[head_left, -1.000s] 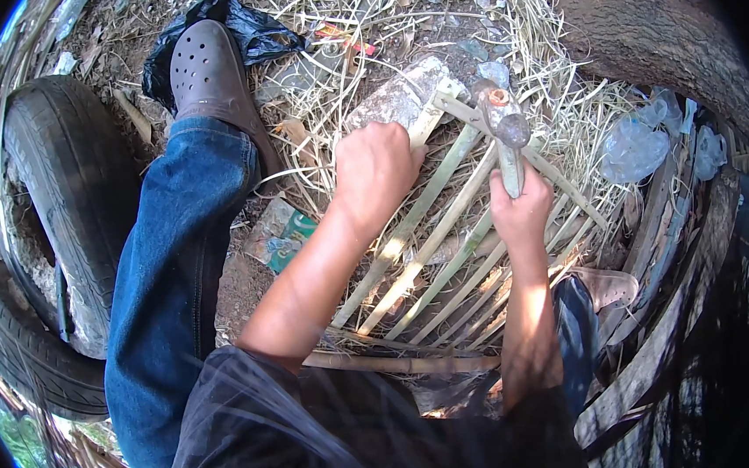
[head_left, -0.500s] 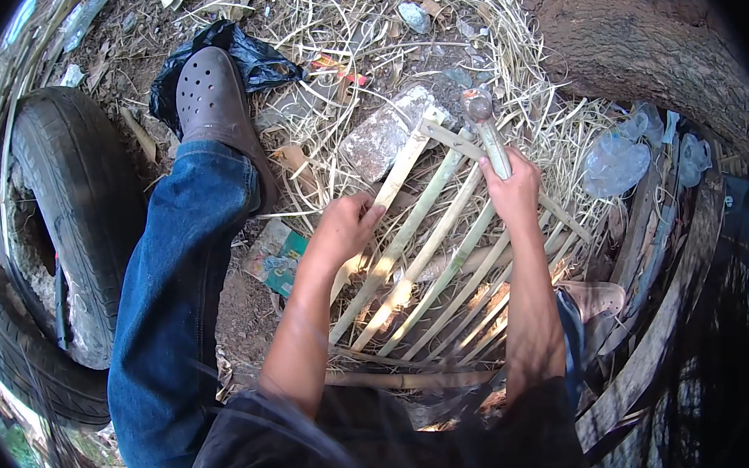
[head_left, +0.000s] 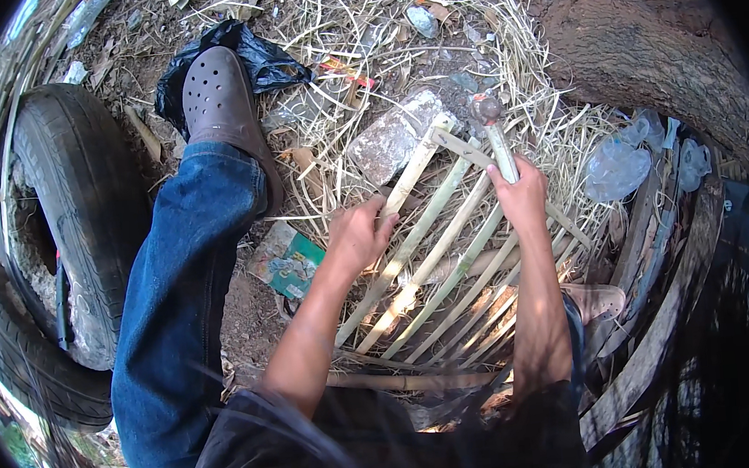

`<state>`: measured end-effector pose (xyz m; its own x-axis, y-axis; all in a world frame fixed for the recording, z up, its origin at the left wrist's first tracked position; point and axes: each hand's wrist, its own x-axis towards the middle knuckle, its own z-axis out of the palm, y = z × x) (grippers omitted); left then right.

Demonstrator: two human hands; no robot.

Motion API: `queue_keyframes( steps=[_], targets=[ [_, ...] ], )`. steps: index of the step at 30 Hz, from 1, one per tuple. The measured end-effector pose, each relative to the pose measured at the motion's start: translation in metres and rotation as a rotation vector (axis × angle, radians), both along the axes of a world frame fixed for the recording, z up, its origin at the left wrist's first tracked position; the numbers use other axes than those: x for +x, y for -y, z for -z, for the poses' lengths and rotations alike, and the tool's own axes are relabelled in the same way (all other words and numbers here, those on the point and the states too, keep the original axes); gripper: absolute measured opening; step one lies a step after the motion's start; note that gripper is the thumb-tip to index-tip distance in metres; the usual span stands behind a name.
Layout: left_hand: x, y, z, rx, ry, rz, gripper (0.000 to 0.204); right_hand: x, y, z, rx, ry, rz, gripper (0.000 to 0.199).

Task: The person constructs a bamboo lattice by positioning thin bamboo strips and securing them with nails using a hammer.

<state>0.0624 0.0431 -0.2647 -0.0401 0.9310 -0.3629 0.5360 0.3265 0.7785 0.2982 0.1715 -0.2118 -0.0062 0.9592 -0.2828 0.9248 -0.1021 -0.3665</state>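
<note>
A frame of split bamboo slats [head_left: 434,264] lies slanted on the ground in front of me, its far corner resting by a grey stone block [head_left: 389,138]. My left hand [head_left: 359,233] grips the outer left slat partway down. My right hand [head_left: 521,194] is closed round the handle of a hammer [head_left: 494,132], whose metal head sits low over the frame's far crosspiece, near its top corner.
My left leg in blue jeans with a brown clog [head_left: 219,105] stretches left of the frame. Old tyres [head_left: 74,214] lie at the far left, a thick tree trunk [head_left: 650,45] at the upper right. Dry straw, a black bag and plastic litter cover the ground.
My left hand has slid from the frame's far corner down along the outer slat toward me. The hammer head has dropped from a raised position to just over the crosspiece.
</note>
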Motion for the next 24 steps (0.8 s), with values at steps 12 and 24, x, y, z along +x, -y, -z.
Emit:
queue_keyframes(
  steps=[12, 24],
  targets=[
    [0.008, 0.015, 0.029, -0.206, 0.126, -0.063, 0.027, -0.009, 0.055, -0.013, 0.132, -0.336, 0.054, 0.019],
    [0.015, 0.007, 0.025, -0.143, 0.139, -0.059, 0.035, -0.044, 0.087, 0.004, 0.186, -0.271, 0.002, 0.015]
  ],
)
